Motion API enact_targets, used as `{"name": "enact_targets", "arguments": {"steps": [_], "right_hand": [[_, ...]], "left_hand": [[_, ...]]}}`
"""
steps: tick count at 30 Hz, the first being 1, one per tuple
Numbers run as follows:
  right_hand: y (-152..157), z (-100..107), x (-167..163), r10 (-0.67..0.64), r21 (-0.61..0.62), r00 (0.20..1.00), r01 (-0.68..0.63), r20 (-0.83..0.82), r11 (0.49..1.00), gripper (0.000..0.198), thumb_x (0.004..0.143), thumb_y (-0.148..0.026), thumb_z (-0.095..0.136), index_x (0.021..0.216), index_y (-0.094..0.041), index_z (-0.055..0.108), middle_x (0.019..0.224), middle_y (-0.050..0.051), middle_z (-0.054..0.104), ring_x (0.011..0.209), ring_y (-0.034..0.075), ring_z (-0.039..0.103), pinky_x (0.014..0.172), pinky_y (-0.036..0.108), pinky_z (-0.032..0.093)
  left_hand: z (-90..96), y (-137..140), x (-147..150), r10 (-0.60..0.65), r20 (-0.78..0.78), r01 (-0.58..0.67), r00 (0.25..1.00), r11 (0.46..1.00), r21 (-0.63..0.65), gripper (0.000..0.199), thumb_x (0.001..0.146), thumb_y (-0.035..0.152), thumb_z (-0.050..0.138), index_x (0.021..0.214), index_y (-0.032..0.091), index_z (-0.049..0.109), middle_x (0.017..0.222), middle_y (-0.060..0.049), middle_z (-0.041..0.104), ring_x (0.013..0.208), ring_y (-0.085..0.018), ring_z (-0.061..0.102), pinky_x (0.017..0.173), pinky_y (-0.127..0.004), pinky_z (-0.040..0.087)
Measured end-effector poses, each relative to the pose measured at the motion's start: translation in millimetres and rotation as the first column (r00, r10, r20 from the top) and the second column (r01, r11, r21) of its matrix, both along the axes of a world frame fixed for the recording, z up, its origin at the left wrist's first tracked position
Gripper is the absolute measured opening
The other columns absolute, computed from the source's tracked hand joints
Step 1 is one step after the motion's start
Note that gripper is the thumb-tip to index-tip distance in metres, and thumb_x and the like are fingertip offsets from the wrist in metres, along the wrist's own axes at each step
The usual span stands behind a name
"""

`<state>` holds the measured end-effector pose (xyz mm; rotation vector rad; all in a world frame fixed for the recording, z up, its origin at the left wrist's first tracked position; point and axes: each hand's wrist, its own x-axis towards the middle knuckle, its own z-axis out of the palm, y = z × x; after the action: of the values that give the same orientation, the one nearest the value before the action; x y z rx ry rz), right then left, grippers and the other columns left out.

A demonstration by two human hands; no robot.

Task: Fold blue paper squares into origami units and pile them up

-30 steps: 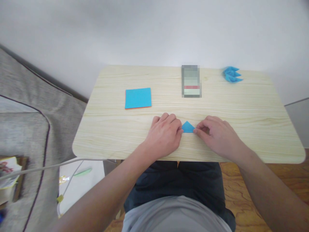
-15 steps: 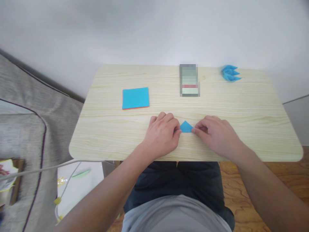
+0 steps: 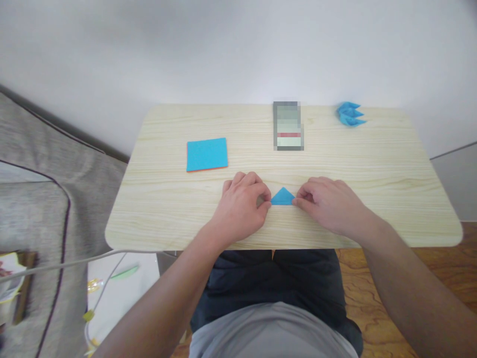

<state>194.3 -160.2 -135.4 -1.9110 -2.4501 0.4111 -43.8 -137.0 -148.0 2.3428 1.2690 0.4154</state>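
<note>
A small blue paper folded into a triangle (image 3: pixel 283 197) lies near the front of the table, its point facing away from me. My left hand (image 3: pixel 244 206) pinches its left corner between thumb and index finger, the other fingers curled. At the opposite corner, the thumb and index finger of my right hand (image 3: pixel 330 205) are closed on the paper. Fold lines run along the triangle's lower edge.
On the pale wooden table (image 3: pixel 160 209) lie a stack of blue paper (image 3: pixel 207 154), a pixelated phone-like object (image 3: pixel 288 126) and some folded blue paper pieces (image 3: pixel 349 114). A grey sofa (image 3: pixel 89 184) stands at the left; a cable (image 3: pixel 74 263) crosses before it.
More of the triangle's left corner shows as my left hand has drawn slightly outward. The whole view has shifted a little; the other things stay in place.
</note>
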Motion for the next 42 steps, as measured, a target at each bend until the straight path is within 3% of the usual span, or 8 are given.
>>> {"name": "enact_targets", "arguments": {"steps": [4, 8, 17, 30, 42], "right_hand": [[0, 4, -2, -0.006, -0.021, 1.0, 0.006, 0.005, 1.0, 0.028, 0.098, -0.04, 0.057, 0.082, -0.024, 0.073, 0.088, 0.006, 0.074, 0.084, 0.025, 0.065, 0.071, 0.037, 0.037], [0, 7, -3, -0.01, -0.048, 1.0, 0.011, 0.009, 0.999, 0.029, 0.099, -0.04, 0.054, 0.084, -0.023, 0.072, 0.089, 0.005, 0.074, 0.087, 0.025, 0.065, 0.073, 0.037, 0.038], [0, 3, -1, -0.02, -0.054, 0.999, 0.019, -0.027, 0.998, 0.026, 0.098, -0.04, 0.056, 0.084, -0.023, 0.071, 0.089, 0.005, 0.072, 0.086, 0.024, 0.064, 0.075, 0.036, 0.039], [-1, -1, 1, -0.016, -0.023, 0.998, 0.015, -0.068, 1.0, 0.022, 0.096, -0.037, 0.06, 0.083, -0.022, 0.071, 0.086, 0.005, 0.07, 0.083, 0.023, 0.062, 0.075, 0.036, 0.04], [-6, -6, 2, -0.031, 0.001, 0.993, 0.031, -0.11, 1.0, 0.021, 0.096, -0.037, 0.059, 0.084, -0.022, 0.069, 0.088, 0.005, 0.069, 0.086, 0.024, 0.061, 0.076, 0.036, 0.041]], "left_hand": [[6.8, -4, -1, -0.025, -0.003, 0.025, 1.0, 0.999, 0.033, 0.014, 0.086, 0.022, 0.069, 0.099, 0.026, 0.071, 0.11, -0.004, 0.066, 0.111, -0.028, 0.054, 0.094, -0.048, 0.043], [6.0, -14, 7, -0.14, -0.01, 0.14, 0.99, 0.984, 0.108, 0.026, 0.093, 0.026, 0.063, 0.117, 0.03, 0.071, 0.117, -0.003, 0.068, 0.112, -0.026, 0.055, 0.095, -0.046, 0.042], [-12.9, -25, 8, -0.161, -0.036, 0.165, 0.986, 0.95, 0.264, 0.028, 0.103, 0.027, 0.053, 0.123, 0.033, 0.072, 0.124, -0.001, 0.071, 0.11, -0.024, 0.058, 0.091, -0.047, 0.036], [-13.5, -22, 0, -0.217, -0.115, 0.242, 0.969, 0.923, 0.298, 0.031, 0.105, 0.034, 0.05, 0.131, 0.037, 0.067, 0.132, 0.002, 0.07, 0.11, -0.024, 0.059, 0.09, -0.048, 0.034], [-14.5, -18, -3, -0.229, -0.083, 0.243, 0.97, 0.915, 0.323, 0.028, 0.104, 0.036, 0.053, 0.127, 0.036, 0.07, 0.126, 0.001, 0.073, 0.105, -0.022, 0.059, 0.093, -0.048, 0.034]]}}
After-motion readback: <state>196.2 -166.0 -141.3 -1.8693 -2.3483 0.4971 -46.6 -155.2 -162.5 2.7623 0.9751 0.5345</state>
